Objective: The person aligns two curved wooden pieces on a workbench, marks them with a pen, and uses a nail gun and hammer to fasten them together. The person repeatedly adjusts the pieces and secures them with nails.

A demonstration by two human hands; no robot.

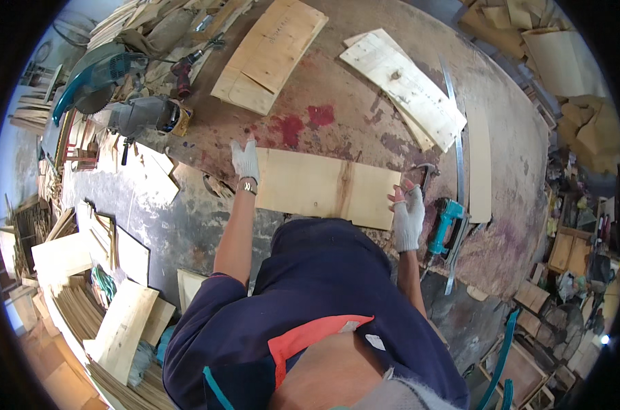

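Note:
A pale wooden board lies lengthwise in front of me at the near edge of the work table, a brown knot streak running across it. My left hand, in a white glove with bare fingertips, grips its left end; a watch is on that wrist. At the opposite end my right hand, gloved the same way, has its fingers bent against the board's edge. A hammer lies just beyond the right hand, and a teal power tool rests to its right.
Farther back lie two groups of boards, one at upper left and one at upper right. A long metal straightedge runs beside a narrow wood strip. At left are a circular saw, a drill and stacked wood offcuts.

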